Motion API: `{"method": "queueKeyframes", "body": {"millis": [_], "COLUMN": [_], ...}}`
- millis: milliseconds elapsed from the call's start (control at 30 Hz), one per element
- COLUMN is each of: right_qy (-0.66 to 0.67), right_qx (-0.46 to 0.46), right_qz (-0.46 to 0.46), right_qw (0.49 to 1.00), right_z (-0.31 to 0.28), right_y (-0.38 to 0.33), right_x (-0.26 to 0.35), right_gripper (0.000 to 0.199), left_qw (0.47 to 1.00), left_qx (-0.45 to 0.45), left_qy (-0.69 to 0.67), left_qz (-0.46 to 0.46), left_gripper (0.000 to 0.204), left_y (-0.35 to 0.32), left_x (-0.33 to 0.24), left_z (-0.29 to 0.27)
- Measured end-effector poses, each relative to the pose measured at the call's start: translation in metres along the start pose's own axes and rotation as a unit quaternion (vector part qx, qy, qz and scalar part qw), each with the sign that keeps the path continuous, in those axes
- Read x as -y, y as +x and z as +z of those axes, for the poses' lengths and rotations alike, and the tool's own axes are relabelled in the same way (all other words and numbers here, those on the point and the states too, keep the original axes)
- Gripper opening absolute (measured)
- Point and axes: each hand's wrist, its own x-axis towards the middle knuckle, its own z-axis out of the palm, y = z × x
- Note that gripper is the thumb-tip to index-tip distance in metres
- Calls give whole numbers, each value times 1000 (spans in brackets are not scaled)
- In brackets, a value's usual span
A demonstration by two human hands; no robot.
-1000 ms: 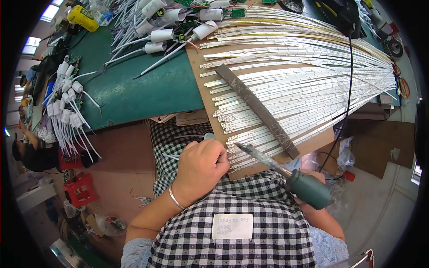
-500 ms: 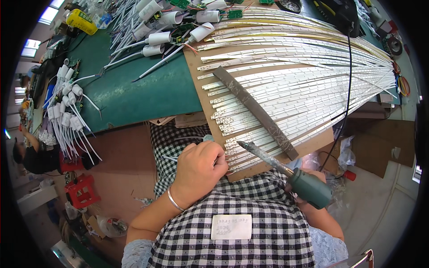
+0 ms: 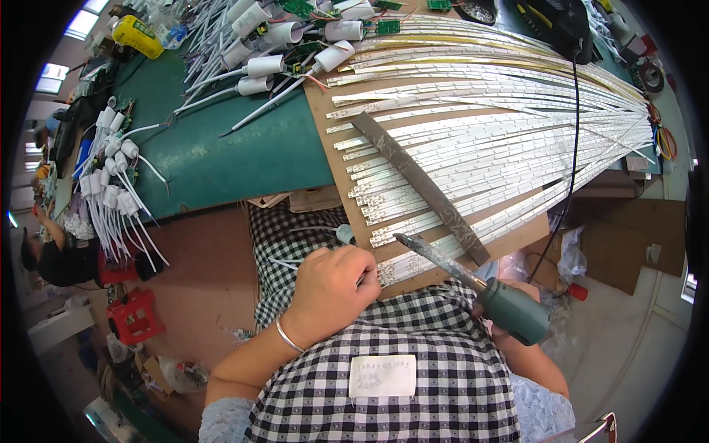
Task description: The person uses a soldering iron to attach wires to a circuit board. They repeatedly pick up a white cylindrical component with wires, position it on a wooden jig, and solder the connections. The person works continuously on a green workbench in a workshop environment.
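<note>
My left hand (image 3: 334, 284), a silver bangle at its wrist, is closed at the near ends of the lowest white LED strips (image 3: 436, 173). Its curled fingers hide what they hold. Thin white wires (image 3: 284, 262) stick out to the left of it. In my right hand (image 3: 502, 339) is a soldering iron with a dark green handle (image 3: 515, 311). The iron's tip points up and left, above the nearest strips. A dark flat bar (image 3: 421, 186) lies slantwise across the strips, which fan out over a brown board (image 3: 341, 177).
White cylindrical caps (image 3: 260, 65) with cables and green circuit boards heap at the back of the green table (image 3: 236, 162). More capped cables (image 3: 111, 184) hang over its left edge. A black cord (image 3: 575, 148) crosses the strips at right. A red stool (image 3: 136, 316) and another person are at left.
My left hand has shifted slightly right and down. The nearest strip ends have drawn together, leaving a gap below the strips above. My right hand and the iron have barely moved.
</note>
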Motion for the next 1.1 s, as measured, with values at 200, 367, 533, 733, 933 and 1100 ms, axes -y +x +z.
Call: {"method": "queueKeyframes", "body": {"millis": [200, 367, 533, 733, 933, 1100], "right_qy": [-5, -26, -21, -23, -26, -19], "right_qx": [-4, -44, -52, -66, -109, -135], "right_qz": [-18, -16, -8, -8, -17, -12], "right_qw": [1000, 999, 998, 998, 994, 991], "right_z": [2, 3, 4, 5, 11, 8], "right_y": [6, 4, 6, 3, 3, 0], "right_x": [5, 3, 6, 0, -2, -10], "right_gripper": [43, 50, 54, 55, 57, 62], "left_qw": [996, 998, 998, 992, 994, 994], "left_qx": [-30, -8, 15, -43, -14, -5], "left_qy": [67, 43, 28, 64, 46, 8], "left_qz": [51, 44, 52, 104, 96, 113], "left_gripper": [11, 11, 10, 17, 23, 18], "left_y": [4, 4, 6, 13, -4, 6], "left_x": [-2, -1, 1, 5, 13, 19], "left_z": [-5, -8, -20, -21, -11, -28]}}
